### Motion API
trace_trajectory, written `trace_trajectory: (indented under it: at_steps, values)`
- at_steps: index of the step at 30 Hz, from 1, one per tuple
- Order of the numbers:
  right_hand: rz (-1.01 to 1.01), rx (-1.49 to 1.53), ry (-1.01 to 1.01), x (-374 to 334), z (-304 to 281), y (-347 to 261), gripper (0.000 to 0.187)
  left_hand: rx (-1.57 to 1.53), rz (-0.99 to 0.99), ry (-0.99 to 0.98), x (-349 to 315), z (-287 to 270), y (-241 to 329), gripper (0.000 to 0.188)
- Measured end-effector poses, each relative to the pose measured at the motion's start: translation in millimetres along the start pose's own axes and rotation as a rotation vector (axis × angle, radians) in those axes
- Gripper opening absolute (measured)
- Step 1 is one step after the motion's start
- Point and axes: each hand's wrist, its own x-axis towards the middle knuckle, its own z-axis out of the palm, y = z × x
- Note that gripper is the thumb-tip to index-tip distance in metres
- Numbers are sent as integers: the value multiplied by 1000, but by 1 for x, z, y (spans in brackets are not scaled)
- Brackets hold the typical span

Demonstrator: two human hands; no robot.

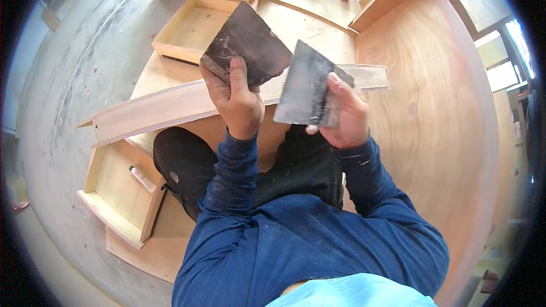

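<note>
Plywood panels (438, 113) cover the concrete floor (85, 68). At frame centre, the left hand (236, 99) grips a dark scraper blade (247, 42); the right hand (341, 116) clamps a grey scraper blade (307, 85). Lower left, a wooden drawer box (96, 167) holds a small tube (141, 178); another drawer box (162, 34), upper centre.

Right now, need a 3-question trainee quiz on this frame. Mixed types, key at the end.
1. True or false: the left hand holds a dark flat scraper blade raised above the long wooden strip.
2. Multiple choice: what does the right hand grip? A) a paint can B) a grey flat scraper blade C) a hammer
3. Fill in: a small white tube lies inside an open wooden ____ on the person's left.

Key: 1 true; 2 B; 3 drawer box.
</note>
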Motion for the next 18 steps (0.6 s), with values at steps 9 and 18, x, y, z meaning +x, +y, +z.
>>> trace_trajectory:
  at_steps: [9,18]
  values:
    - [-130,148,220,35,-4,-18,24,63,72,-107,-4,-13,-5,36]
    - [-1071,-1001,-37,30,-32,-60,48,637,274,-265,-8,-9,0,26]
